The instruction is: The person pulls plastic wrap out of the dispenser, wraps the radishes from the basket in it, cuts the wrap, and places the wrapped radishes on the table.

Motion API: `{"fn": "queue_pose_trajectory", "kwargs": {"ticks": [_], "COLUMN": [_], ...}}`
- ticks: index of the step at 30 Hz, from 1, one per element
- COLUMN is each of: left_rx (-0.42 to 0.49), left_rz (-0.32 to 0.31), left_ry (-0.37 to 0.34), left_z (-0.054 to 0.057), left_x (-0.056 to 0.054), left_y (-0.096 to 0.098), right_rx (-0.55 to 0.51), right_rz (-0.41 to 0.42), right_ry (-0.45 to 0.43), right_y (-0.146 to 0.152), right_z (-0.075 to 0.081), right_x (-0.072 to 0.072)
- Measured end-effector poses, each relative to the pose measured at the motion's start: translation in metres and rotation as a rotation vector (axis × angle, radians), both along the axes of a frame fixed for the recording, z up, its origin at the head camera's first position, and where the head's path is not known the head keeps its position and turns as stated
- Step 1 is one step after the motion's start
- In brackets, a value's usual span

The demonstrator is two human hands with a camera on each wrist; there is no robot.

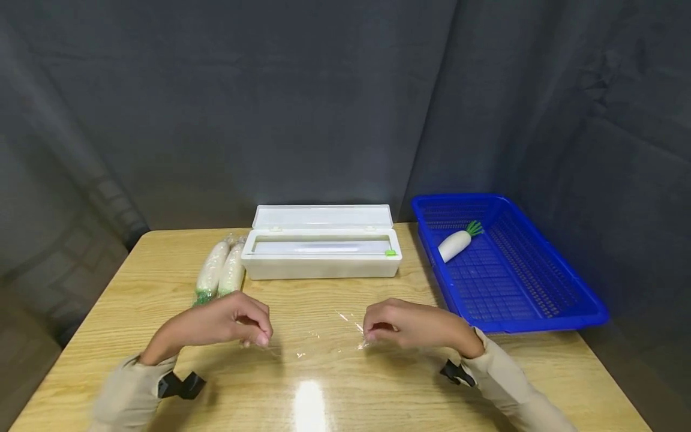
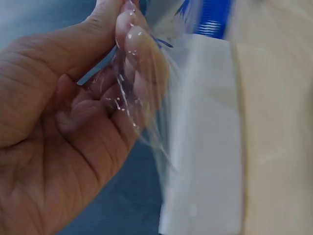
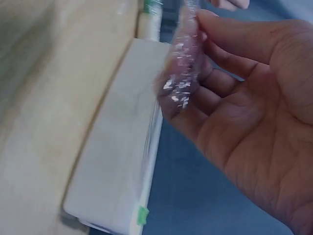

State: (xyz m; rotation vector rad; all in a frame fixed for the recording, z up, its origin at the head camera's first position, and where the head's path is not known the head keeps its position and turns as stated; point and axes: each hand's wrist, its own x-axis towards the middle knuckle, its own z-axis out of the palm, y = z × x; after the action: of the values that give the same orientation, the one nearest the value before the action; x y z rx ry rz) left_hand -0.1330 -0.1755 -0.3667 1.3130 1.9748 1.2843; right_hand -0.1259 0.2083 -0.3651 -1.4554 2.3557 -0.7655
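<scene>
A sheet of clear plastic wrap (image 1: 344, 317) stretches between my two hands above the table; only its glints and creases show. My left hand (image 1: 224, 321) pinches one edge between thumb and fingertips, and in the left wrist view the wrap (image 2: 122, 88) drapes over the fingers. The opposite edge is pinched by my right hand (image 1: 415, 324), where the wrap (image 3: 181, 73) bunches at the fingertips in the right wrist view. Beyond the hands sits a white wrap dispenser box (image 1: 324, 269), its lid (image 1: 324, 216) raised, with a green slide cutter (image 1: 390, 252) at the right end.
Two plastic-wrapped white radishes (image 1: 213, 267) lie side by side left of the dispenser. At the right stands a blue basket (image 1: 513, 326) holding one white radish (image 1: 454, 245) with green stems. A dark curtain (image 1: 281, 108) hangs behind the wooden table (image 1: 259, 390).
</scene>
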Motion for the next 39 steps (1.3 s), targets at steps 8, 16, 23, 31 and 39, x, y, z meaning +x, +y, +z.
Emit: {"fn": "queue_pose_trajectory", "kwargs": {"ticks": [8,16,23,31,39], "left_rx": [-0.089,-0.16,-0.171,-0.206,-0.235], "left_rz": [0.047,0.099,0.099,0.106,0.129], "left_ry": [-0.042,0.033,0.077,0.092,0.142], "left_z": [-0.03,-0.045,-0.053,-0.06,-0.065], "left_x": [-0.001,0.001,0.001,-0.001,0.002], "left_y": [0.005,0.011,0.011,0.014,0.014], "right_rx": [0.061,0.078,0.091,0.073,0.097], "right_rz": [-0.062,-0.083,-0.089,-0.096,-0.123], "right_ry": [-0.043,-0.039,0.013,0.072,0.137], "right_y": [-0.007,-0.008,-0.009,-0.011,-0.013], "right_z": [-0.024,-0.04,-0.046,-0.051,-0.055], "right_x": [-0.005,-0.007,-0.007,-0.008,-0.003]}}
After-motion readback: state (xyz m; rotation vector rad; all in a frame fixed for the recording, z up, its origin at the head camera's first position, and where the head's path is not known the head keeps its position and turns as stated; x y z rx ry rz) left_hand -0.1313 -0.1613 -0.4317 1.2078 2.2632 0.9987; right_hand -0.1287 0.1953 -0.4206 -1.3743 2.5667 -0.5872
